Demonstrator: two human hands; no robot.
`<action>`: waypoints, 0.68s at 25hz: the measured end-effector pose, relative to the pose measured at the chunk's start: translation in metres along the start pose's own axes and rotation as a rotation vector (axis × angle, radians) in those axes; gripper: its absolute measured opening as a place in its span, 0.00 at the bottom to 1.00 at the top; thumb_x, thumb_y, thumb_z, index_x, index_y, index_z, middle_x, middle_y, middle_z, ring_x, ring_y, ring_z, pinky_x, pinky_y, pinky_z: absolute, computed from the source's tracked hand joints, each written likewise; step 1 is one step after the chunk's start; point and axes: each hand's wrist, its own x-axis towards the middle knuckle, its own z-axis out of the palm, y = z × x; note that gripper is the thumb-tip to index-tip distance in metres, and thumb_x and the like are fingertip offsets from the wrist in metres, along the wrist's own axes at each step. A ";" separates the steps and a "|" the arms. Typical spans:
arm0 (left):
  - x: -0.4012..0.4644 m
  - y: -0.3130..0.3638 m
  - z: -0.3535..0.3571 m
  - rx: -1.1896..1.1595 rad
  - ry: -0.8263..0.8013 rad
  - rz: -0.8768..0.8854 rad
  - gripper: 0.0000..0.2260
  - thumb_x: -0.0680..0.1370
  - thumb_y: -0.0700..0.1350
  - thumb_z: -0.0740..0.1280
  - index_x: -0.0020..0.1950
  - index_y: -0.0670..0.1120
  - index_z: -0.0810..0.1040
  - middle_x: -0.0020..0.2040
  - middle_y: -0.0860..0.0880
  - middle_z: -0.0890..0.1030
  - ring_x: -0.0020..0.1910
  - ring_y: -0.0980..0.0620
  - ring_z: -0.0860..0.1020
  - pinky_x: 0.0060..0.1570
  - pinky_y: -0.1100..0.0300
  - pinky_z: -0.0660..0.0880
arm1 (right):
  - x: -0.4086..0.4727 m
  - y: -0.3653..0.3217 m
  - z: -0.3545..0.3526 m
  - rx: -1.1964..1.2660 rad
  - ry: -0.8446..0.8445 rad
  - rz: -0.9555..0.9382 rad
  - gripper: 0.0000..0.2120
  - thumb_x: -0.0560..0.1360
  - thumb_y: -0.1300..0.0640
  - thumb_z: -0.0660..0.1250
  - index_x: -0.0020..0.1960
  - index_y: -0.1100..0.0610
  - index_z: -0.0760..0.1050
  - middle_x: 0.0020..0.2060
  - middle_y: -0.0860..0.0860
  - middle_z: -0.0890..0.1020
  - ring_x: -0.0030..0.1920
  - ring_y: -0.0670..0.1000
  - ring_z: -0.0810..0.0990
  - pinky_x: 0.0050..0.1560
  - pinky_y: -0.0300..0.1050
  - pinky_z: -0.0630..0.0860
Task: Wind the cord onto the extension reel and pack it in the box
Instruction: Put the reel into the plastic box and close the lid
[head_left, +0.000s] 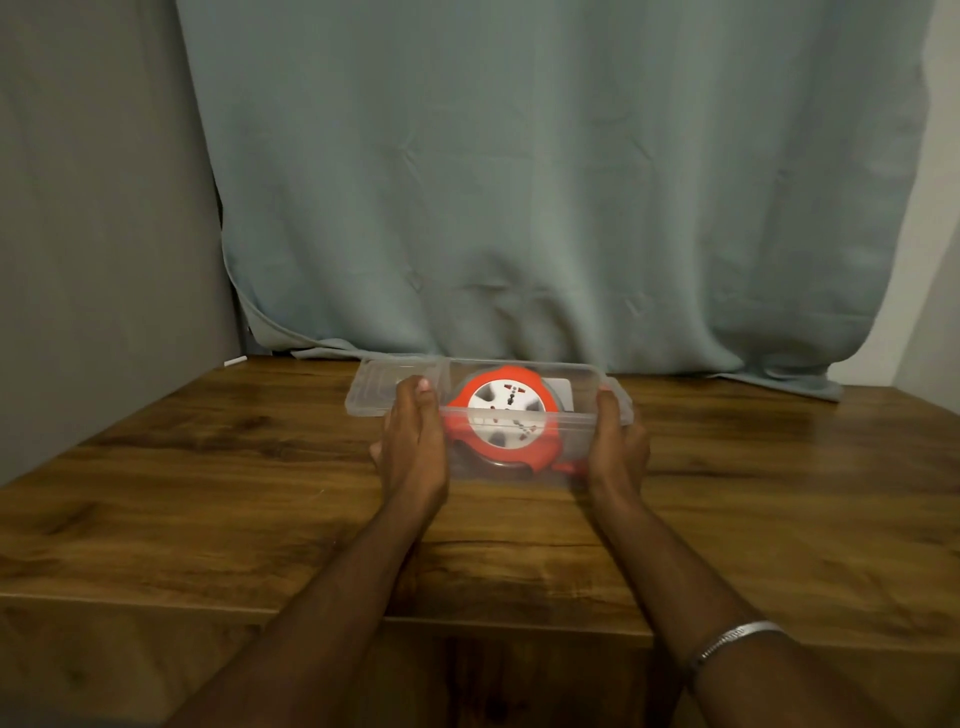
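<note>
A clear plastic box (563, 415) stands on the wooden table, near its far edge. Inside it lies the round extension reel (506, 415), orange with a white socket face, tilted toward me. My left hand (413, 441) presses flat against the box's left end, fingers straight and pointing away from me. My right hand (615, 441) lies flat against the right end in the same way. The cord itself is not visible.
The clear lid (379, 387) lies flat just left of the box, partly behind my left hand. A grey-blue curtain (519, 208) hangs behind the table (208, 493) and drapes onto its back edge. A grey wall stands to the left.
</note>
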 end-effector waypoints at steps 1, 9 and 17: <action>0.008 0.001 -0.005 -0.003 0.022 -0.015 0.25 0.80 0.66 0.43 0.66 0.59 0.71 0.69 0.52 0.77 0.69 0.47 0.73 0.73 0.42 0.60 | 0.001 0.003 0.001 -0.011 0.014 -0.021 0.20 0.82 0.46 0.66 0.68 0.55 0.79 0.53 0.52 0.84 0.38 0.37 0.84 0.32 0.30 0.77; 0.106 -0.050 -0.030 0.745 -0.346 0.092 0.19 0.77 0.43 0.69 0.68 0.49 0.76 0.67 0.45 0.77 0.63 0.45 0.75 0.62 0.47 0.76 | 0.005 0.014 -0.001 -0.067 0.042 -0.169 0.20 0.83 0.43 0.63 0.67 0.54 0.80 0.56 0.51 0.85 0.47 0.43 0.83 0.38 0.33 0.79; 0.124 -0.045 -0.021 0.610 -0.011 0.548 0.09 0.83 0.48 0.57 0.50 0.45 0.72 0.48 0.43 0.75 0.47 0.43 0.74 0.46 0.45 0.74 | 0.007 0.019 -0.004 -0.135 0.027 -0.235 0.22 0.80 0.42 0.61 0.66 0.54 0.80 0.55 0.51 0.85 0.53 0.52 0.84 0.51 0.51 0.83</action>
